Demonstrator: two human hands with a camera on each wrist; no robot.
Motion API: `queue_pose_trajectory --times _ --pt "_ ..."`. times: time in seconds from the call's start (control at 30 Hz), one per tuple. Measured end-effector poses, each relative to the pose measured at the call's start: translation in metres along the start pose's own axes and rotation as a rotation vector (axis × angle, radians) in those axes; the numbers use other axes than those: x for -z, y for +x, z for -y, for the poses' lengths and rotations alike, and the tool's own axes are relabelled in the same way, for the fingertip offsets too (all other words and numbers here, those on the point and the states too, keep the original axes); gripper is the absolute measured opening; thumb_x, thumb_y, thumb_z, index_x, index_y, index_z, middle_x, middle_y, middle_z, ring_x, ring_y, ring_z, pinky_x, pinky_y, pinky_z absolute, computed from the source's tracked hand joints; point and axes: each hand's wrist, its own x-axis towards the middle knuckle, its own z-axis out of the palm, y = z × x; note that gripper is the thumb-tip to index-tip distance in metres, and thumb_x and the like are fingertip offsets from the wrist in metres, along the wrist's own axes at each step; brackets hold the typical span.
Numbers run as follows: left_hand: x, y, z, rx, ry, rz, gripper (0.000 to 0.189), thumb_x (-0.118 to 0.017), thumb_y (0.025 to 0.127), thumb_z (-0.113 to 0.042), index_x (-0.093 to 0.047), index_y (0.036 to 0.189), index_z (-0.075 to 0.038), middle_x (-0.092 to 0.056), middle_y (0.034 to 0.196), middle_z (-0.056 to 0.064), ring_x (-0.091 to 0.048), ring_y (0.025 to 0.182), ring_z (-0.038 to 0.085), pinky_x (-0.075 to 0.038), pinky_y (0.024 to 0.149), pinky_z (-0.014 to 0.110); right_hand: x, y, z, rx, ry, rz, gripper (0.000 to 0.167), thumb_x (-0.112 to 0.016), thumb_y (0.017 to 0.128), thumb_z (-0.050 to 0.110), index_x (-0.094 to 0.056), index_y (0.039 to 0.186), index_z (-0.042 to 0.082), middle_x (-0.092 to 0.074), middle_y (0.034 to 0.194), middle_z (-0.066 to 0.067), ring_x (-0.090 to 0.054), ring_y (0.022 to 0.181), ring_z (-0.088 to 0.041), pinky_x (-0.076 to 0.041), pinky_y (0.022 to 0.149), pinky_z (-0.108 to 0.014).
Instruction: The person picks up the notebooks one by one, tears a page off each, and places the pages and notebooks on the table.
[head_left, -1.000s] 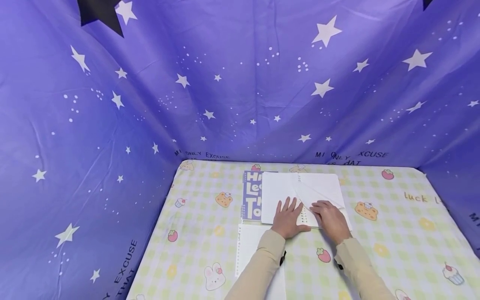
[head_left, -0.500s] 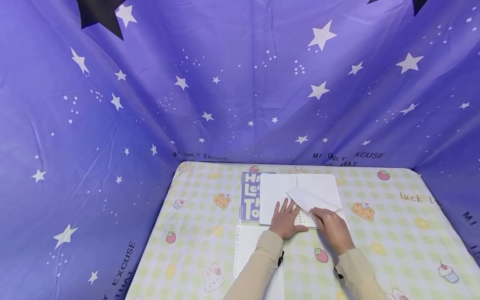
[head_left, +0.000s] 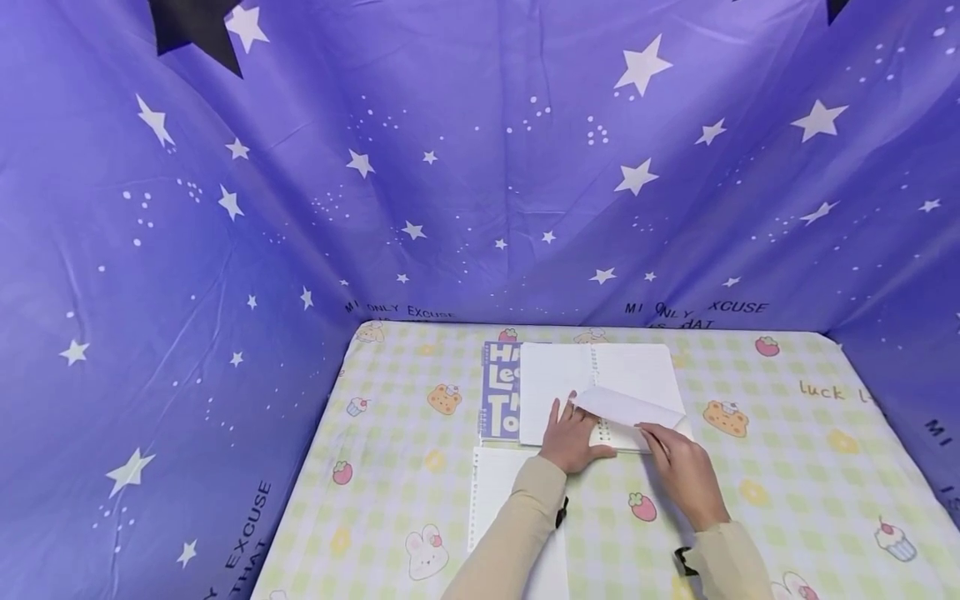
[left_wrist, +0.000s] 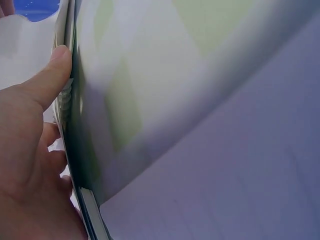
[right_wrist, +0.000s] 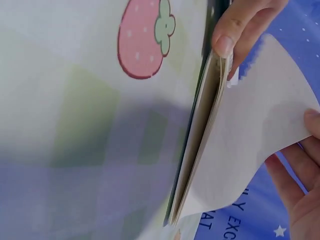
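A spiral notebook (head_left: 551, 375) lies spread out, white pages facing up, its coil (head_left: 594, 362) down the middle. My left hand (head_left: 572, 443) rests flat across the lower part near the coil; the left wrist view shows its thumb (left_wrist: 56, 67) on the notebook's near edge. One white page (head_left: 628, 407) is lifted and curled over the right half. Between thumb and fingers, my right hand (head_left: 688, 473) pinches this page by its edge. In the right wrist view the page (right_wrist: 245, 125) bows upward and has a ragged perforated edge close to the left thumb.
Under the notebook's left side pokes out a purple lettered cover (head_left: 500, 404). A white sheet with punched holes (head_left: 491, 487) lies nearer, partly beneath the left forearm. The checked tablecloth (head_left: 405, 467) meets a purple starry curtain (head_left: 450, 167) behind and at the sides.
The right hand has drawn toward the near right with the page. The page's upper part has come away from the coil and folded down. My left hand has stayed nearly in place.
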Motion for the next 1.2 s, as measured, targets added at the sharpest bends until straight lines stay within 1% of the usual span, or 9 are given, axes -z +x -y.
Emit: queue_pose_trajectory --times 0.13,0.3,0.43,0.57,0.67,0.8,1.0,1.1,1.2 --pt "-0.002 0.002 0.000 0.002 0.013 -0.006 0.085 -0.050 0.087 -0.073 -0.033 0.156 -0.027 -0.029 0.162 -0.004 -0.017 0.153 0.020 -0.016 0.125 0.042 0.005 -0.007 0.001 -0.026 0.017 -0.024 0.016 -0.067 0.092 0.002 -0.074 0.106 0.004 -0.076 0.100 -0.013 -0.072 0.092 -0.036 -0.052 0.079 -0.047" --pt "-0.004 0.003 0.000 0.000 -0.001 0.000 0.084 -0.049 0.087 -0.074 -0.032 0.156 -0.029 -0.023 0.165 -0.001 -0.013 0.154 0.020 -0.014 0.125 0.042 0.009 -0.015 0.004 -0.053 0.035 -0.071 0.014 -0.068 0.091 0.003 -0.075 0.103 0.007 -0.076 0.098 -0.011 -0.072 0.090 -0.036 -0.050 0.078 -0.032" --pt "-0.005 0.005 0.001 0.007 -0.025 0.013 0.082 -0.050 0.087 -0.074 -0.035 0.154 -0.031 -0.020 0.166 -0.002 -0.011 0.154 0.019 -0.012 0.126 0.042 0.012 -0.020 0.006 -0.081 0.045 -0.101 0.014 -0.069 0.091 0.003 -0.075 0.102 0.008 -0.077 0.098 -0.010 -0.072 0.092 -0.034 -0.046 0.082 -0.012" --pt "-0.006 0.006 0.001 0.018 -0.028 0.027 0.087 -0.049 0.086 -0.076 -0.031 0.156 -0.028 -0.018 0.166 -0.003 -0.009 0.154 0.018 -0.010 0.126 0.040 0.014 -0.025 0.008 -0.097 0.043 -0.139 0.014 -0.071 0.089 0.003 -0.076 0.101 0.009 -0.077 0.097 -0.009 -0.069 0.092 -0.008 -0.039 0.079 -0.002" --pt "-0.006 0.006 0.000 0.022 -0.038 0.028 0.090 -0.050 0.085 -0.076 -0.032 0.156 -0.024 -0.017 0.166 -0.004 -0.008 0.154 0.017 -0.009 0.126 0.039 0.016 -0.028 0.009 -0.111 0.055 -0.171 0.014 -0.072 0.088 0.002 -0.076 0.100 0.008 -0.077 0.096 -0.010 -0.055 0.096 0.017 -0.037 0.080 0.001" --pt "-0.007 0.006 0.001 0.026 -0.053 0.027 0.092 -0.050 0.085 -0.076 -0.028 0.157 -0.023 -0.014 0.166 -0.006 -0.006 0.154 0.015 -0.007 0.126 0.038 0.019 -0.032 0.009 -0.128 0.086 -0.197 0.013 -0.071 0.088 0.000 -0.076 0.099 0.005 -0.076 0.096 -0.013 -0.039 0.102 0.031 -0.032 0.085 0.006" --pt "-0.008 0.007 0.003 0.022 -0.101 0.018 0.096 -0.053 0.085 -0.074 -0.020 0.160 -0.023 -0.014 0.166 -0.005 -0.005 0.154 0.016 -0.004 0.126 0.039 0.026 -0.035 0.010 -0.123 0.112 -0.220 0.012 -0.069 0.089 -0.002 -0.074 0.099 0.000 -0.075 0.095 -0.018 -0.038 0.104 0.033 -0.029 0.090 0.008" --pt "-0.011 0.008 0.004 0.011 -0.067 0.012 0.095 -0.055 0.086 -0.072 -0.020 0.160 -0.024 -0.015 0.166 -0.004 -0.007 0.154 0.016 -0.006 0.126 0.039 0.030 -0.037 0.010 -0.164 0.105 -0.213 0.011 -0.069 0.090 -0.001 -0.074 0.100 0.000 -0.075 0.093 -0.017 -0.046 0.097 0.029 -0.034 0.085 0.006" --pt "-0.013 0.008 0.004 0.007 -0.019 0.019 0.094 -0.055 0.087 -0.071 -0.018 0.160 -0.025 -0.015 0.166 -0.005 -0.007 0.154 0.016 -0.008 0.126 0.039 0.032 -0.039 0.011 -0.228 0.080 -0.188 0.010 -0.068 0.092 0.003 -0.074 0.100 0.002 -0.076 0.094 -0.014 -0.047 0.087 0.025 -0.037 0.077 0.005"
